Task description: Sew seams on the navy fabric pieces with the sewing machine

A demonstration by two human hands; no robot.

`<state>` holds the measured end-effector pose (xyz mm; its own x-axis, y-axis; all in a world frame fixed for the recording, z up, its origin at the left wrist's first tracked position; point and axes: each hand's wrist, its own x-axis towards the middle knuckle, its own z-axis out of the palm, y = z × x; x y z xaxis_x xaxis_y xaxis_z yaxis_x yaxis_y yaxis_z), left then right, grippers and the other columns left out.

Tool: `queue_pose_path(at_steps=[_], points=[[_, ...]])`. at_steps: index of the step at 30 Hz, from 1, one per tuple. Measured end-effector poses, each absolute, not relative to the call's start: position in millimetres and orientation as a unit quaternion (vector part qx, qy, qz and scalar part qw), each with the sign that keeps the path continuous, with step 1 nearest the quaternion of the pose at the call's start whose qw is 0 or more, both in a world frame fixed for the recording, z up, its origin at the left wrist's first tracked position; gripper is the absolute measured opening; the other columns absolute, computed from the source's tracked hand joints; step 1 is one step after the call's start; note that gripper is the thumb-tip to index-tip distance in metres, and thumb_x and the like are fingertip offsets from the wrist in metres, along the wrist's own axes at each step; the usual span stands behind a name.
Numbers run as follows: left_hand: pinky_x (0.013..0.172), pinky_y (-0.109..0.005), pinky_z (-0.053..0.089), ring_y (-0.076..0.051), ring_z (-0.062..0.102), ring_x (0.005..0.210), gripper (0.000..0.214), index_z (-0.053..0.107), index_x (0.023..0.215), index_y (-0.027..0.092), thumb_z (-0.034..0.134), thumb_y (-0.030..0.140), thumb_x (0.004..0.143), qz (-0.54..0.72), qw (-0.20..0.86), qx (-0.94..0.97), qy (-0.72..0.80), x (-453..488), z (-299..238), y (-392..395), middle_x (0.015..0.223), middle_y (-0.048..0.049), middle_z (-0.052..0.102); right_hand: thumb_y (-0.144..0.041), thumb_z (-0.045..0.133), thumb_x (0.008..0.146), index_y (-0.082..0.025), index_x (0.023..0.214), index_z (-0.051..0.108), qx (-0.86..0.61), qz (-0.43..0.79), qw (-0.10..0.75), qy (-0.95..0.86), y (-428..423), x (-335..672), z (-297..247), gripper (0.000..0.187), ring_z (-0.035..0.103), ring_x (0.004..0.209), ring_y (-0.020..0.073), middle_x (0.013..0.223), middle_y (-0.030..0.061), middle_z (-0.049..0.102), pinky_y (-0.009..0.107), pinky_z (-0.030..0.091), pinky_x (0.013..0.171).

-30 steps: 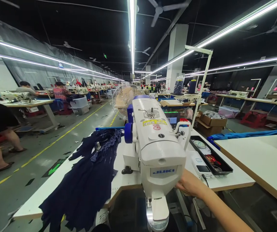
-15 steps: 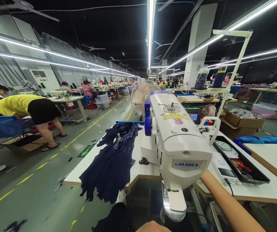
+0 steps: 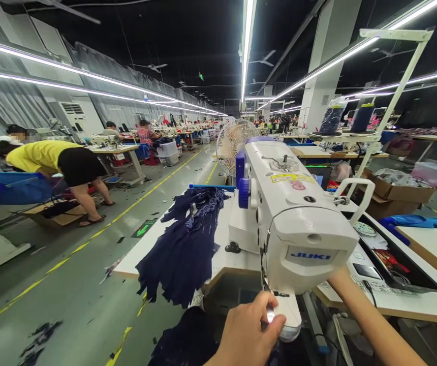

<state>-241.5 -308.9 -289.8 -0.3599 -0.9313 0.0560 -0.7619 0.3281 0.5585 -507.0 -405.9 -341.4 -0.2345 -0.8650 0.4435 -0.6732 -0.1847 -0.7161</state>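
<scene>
Two hands are mine here: my left hand (image 3: 247, 333) curls its fingertips against the lit lower end of the white sewing machine (image 3: 292, 231), while my right hand is hidden behind the machine head, so I cannot tell its grip. The machine stands on the tabletop (image 3: 226, 259), beside navy fabric (image 3: 186, 246).

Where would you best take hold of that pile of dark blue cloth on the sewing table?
Probably by the hanging end of the dark blue cloth, coming from the aisle side on the left. That end droops over the edge of the table, loose and free, while the white sewing machine blocks the right side. The left hand is busy at the machine's lit lower end.
</scene>
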Motion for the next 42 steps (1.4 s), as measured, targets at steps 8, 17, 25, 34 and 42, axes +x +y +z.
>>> queue_pose_path(at_steps=[8,17,25,34,42], points=[[0.046,-0.027,0.028,-0.015,0.058,0.049,0.026,0.057,0.11,0.031,0.053,0.044,0.088,0.072,0.164,0.291,-0.94,-243.0,-295.1,-317.3,0.059,0.0064,0.063,-0.047,0.061,0.077,-0.02,0.092,0.063,-0.488,-0.538,0.413,0.55,-331.2,-471.6,-325.4,0.031,0.066,0.078,0.0195,0.085,0.0054,0.07,0.029,0.056,0.07],[0.058,-0.026,0.035,-0.017,0.063,0.064,0.028,0.066,0.094,0.02,0.038,0.027,0.095,0.003,0.181,0.59,-0.787,-199.5,-286.7,-334.2,0.075,-0.0035,0.07,-0.048,0.072,0.071,-0.018,0.081,0.062,-0.42,-0.535,0.545,0.491,-302.9,-438.8,-330.2,0.033,0.067,0.073,0.0208,0.077,0.0058,0.07,0.032,0.057,0.065],[0.056,-0.021,0.031,-0.009,0.044,0.051,0.021,0.067,0.096,0.028,0.054,0.04,0.086,-0.333,0.26,0.521,-0.742,-230.6,-288.4,-311.7,0.053,0.008,0.049,-0.046,0.063,0.08,-0.021,0.086,0.064,-0.513,-0.531,0.43,0.52,-300.4,-434.4,-339.7,0.025,0.066,0.067,0.017,0.082,0.0043,0.07,0.025,0.056,0.058],[0.056,-0.026,0.025,-0.012,0.043,0.054,0.029,0.066,0.08,0.021,0.047,0.04,0.09,-0.225,0.239,0.551,-0.768,-247.3,-291.7,-312.6,0.058,0.0031,0.053,-0.011,0.058,0.083,-0.026,0.108,0.064,-0.755,-0.499,-0.114,0.41,-299.4,-443.7,-358.0,0.03,0.064,0.085,0.0185,0.095,0.0038,0.069,0.029,0.052,0.078],[0.05,-0.024,0.018,-0.008,0.025,0.053,0.047,0.033,0.05,0.017,0.059,0.042,0.079,-0.419,0.309,0.521,-0.677,-248.1,-303.6,-329.2,0.052,0.007,0.025,-0.013,0.06,0.082,-0.025,0.108,0.063,-0.776,-0.467,-0.117,0.409,-305.7,-445.2,-359.3,0.029,0.064,0.086,0.0185,0.094,0.0033,0.069,0.031,0.049,0.079]])
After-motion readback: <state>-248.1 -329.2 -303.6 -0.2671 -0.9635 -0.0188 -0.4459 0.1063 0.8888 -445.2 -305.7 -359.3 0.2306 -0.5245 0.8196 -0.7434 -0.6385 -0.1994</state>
